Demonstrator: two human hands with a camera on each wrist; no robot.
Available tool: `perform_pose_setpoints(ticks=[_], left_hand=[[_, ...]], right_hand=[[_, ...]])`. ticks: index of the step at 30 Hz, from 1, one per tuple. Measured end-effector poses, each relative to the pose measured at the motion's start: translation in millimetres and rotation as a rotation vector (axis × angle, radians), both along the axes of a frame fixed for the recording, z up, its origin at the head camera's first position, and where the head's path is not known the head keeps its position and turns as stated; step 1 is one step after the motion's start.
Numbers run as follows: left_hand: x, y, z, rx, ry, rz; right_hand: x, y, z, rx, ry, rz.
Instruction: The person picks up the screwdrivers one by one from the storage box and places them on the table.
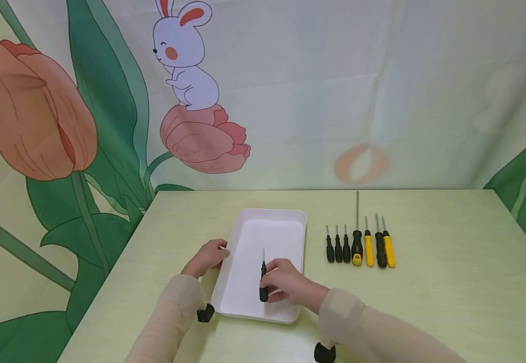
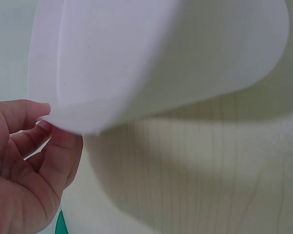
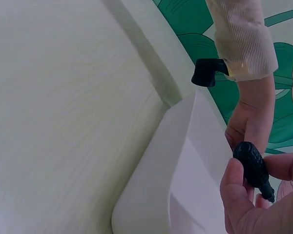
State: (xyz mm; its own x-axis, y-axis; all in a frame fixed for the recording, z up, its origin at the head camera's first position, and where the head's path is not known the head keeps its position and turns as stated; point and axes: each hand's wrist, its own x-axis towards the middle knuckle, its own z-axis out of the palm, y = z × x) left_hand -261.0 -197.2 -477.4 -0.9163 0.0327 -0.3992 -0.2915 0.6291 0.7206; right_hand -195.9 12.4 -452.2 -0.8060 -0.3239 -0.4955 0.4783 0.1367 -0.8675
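Note:
My left hand pinches the left rim of a white tray; in the left wrist view the thumb and fingers of the left hand grip the tray's edge. My right hand holds a small black screwdriver by its handle over the tray, with the thin shaft pointing away from me. The right wrist view shows the screwdriver handle pinched between the thumb and fingers of the right hand, beside the tray wall.
Right of the tray, several screwdrivers lie in a row: small black ones, a long black-and-yellow one, a yellow one, a larger black one and another yellow one. A printed curtain hangs behind the table.

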Motion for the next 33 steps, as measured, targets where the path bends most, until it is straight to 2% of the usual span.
perform_pose_setpoints(ticks=[9, 33], left_hand=[[0.1, 0.8, 0.4, 0.001, 0.001, 0.011], [1.1, 1.6, 1.5, -0.013, -0.010, 0.007]], right_hand=[[-3.4, 26.2, 8.9, 0.028, 0.011, 0.012], [-13.4, 93.7, 16.6, 0.095, 0.025, 0.031]])
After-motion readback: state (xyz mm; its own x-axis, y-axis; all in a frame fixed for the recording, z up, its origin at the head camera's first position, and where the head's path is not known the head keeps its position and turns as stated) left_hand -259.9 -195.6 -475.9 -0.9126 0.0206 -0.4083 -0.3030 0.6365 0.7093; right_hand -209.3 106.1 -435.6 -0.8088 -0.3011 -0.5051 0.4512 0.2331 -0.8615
